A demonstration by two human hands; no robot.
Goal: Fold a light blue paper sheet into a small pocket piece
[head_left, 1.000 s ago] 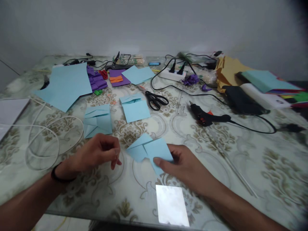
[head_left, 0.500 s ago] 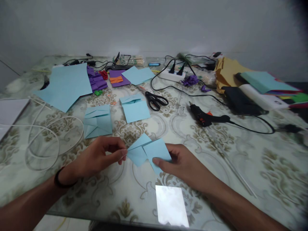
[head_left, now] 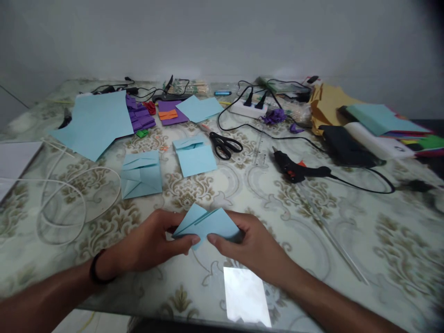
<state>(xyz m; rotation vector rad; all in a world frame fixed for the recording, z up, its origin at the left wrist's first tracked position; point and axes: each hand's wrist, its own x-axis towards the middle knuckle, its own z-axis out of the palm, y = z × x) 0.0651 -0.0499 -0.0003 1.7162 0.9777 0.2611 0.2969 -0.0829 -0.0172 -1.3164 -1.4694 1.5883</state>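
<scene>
Between my two hands is a folded piece of light blue paper (head_left: 210,224), raised above the patterned table. My left hand (head_left: 156,238) pinches its left end, thumb in front and fingers behind. At its right end my right hand (head_left: 248,236) grips it the same way, the thumb pressed on the front. Both sets of fingertips are hidden behind the paper. Beyond my hands lie two other folded blue papers: a creased one (head_left: 141,175) on the left and a flatter one (head_left: 194,157) nearer the middle.
Black-handled scissors (head_left: 225,145) lie past the folded papers. A black glue gun (head_left: 294,167) with its cord rests to the right. White cable (head_left: 83,194) loops at the left. Blue sheets (head_left: 95,120), a power strip (head_left: 248,108) and a paper stack (head_left: 385,118) line the back.
My left hand has moved right and taken hold of the paper's left end more fully. The paper has turned and its right part now looks folded over, with both thumbs close together.
</scene>
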